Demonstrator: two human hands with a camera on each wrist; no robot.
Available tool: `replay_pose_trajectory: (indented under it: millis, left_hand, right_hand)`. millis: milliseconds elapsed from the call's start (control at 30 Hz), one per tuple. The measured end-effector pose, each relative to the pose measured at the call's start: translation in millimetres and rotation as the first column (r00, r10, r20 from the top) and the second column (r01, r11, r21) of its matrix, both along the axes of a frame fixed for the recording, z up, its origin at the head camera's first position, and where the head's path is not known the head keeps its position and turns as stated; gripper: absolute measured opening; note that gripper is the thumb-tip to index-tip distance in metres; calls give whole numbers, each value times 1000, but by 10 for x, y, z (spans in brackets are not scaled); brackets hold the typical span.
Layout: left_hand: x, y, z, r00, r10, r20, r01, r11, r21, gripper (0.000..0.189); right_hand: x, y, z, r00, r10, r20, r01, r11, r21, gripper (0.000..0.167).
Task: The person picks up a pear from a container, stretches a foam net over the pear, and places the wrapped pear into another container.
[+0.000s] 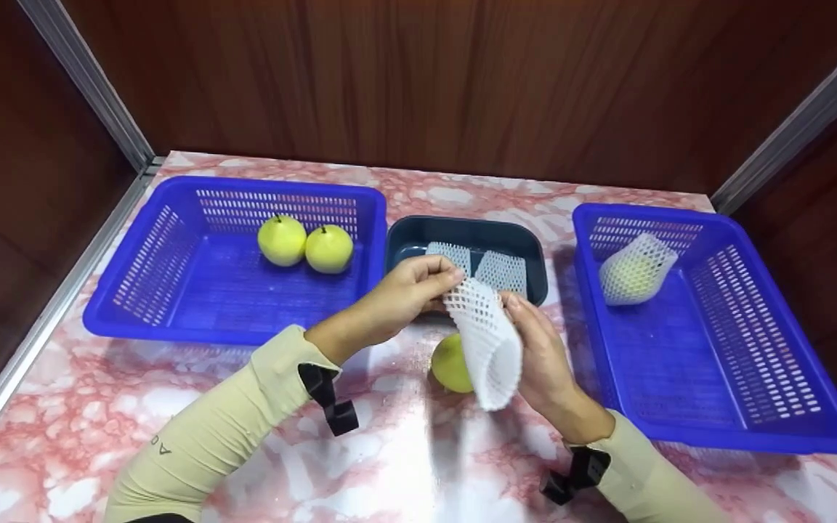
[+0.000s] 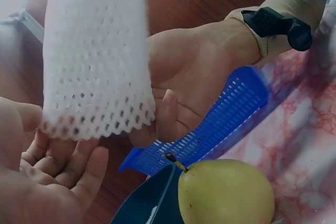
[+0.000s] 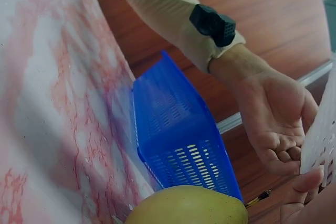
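Mid-frame, my left fingers (image 1: 444, 282) and right fingers (image 1: 531, 323) pinch a tubular white-mesh sleeve (image 1: 485, 327) that partly hides a round pear (image 1: 449, 365).

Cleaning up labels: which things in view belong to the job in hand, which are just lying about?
Job, apparently:
held mesh sleeve
bare pear on table
two pears, left basket
spare sleeves, dark tray
sleeved pear, right basket

Just surroundings:
wood panels
metal framing
black wrist devices

Pale beige sleeves (image 1: 211, 418), the left one bearing small dark lettering (image 1: 161, 445), carry boxy black wrist devices (image 1: 326, 396).
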State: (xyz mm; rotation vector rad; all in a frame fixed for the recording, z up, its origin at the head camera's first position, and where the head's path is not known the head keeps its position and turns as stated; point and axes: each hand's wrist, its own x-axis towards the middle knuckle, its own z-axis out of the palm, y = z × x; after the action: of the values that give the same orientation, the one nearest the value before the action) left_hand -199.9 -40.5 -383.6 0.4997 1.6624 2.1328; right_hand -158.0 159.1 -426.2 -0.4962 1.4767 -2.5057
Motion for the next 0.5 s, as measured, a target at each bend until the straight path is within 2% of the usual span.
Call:
replay_pose_trajectory:
  millis: [100,267,333,500]
  left_hand:
    - [18,8,3,1000,13,21,-13,1000,17,16]
    - [58,4,-40,999,21,34,-21,1000,-3,14]
    - [77,-3,-78,999,35,13,-34,999,-32,12]
    - [133,-19,-229,991,109,-78,-119,983,-140,9]
  right_hand:
    - [1,-6,-12,1000,-18,10,18,1000,-1,28]
    - [15,0,-29,995,-84,60,86,996,-16,19]
    - [29,-1,-45,992,-106,73,107,994,-12,17]
    - [73,-23,-116,982,-154,114,151,988,32,19]
